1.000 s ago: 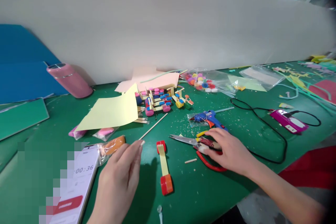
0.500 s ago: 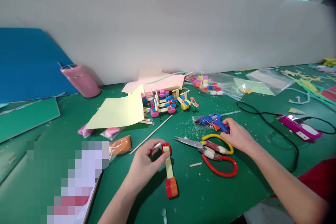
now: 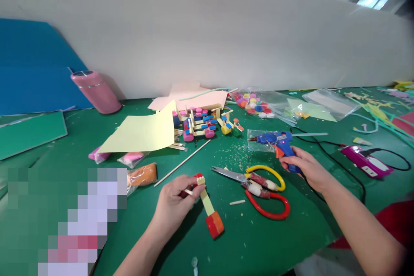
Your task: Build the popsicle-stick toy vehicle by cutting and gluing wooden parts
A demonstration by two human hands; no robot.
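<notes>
My left hand (image 3: 176, 203) is closed on the upper end of a small craft piece (image 3: 207, 207): a pale yellow stick with red bottle caps at both ends, its far end tilted up off the green table (image 3: 258, 246). A short thin stick shows between my fingers. My right hand (image 3: 304, 168) grips the handle of a blue hot glue gun (image 3: 274, 140), lifted slightly, nozzle pointing left over a clear bag. Scissors with yellow and red handles (image 3: 258, 187) lie between my hands.
Finished cap-and-stick models (image 3: 202, 123) sit by a yellow paper sheet (image 3: 142, 131). A bag of coloured caps (image 3: 255, 103), a pink tumbler (image 3: 95, 90), a long skewer (image 3: 181, 163), an orange clay packet (image 3: 142, 174), a magenta power bank (image 3: 364, 159) with black cable and a white foam wall (image 3: 207, 30) surround them.
My right hand left the scissors, reached the glue gun and picked it up to the right. My left hand went from open above the table to gripping the craft piece and tilting it.
</notes>
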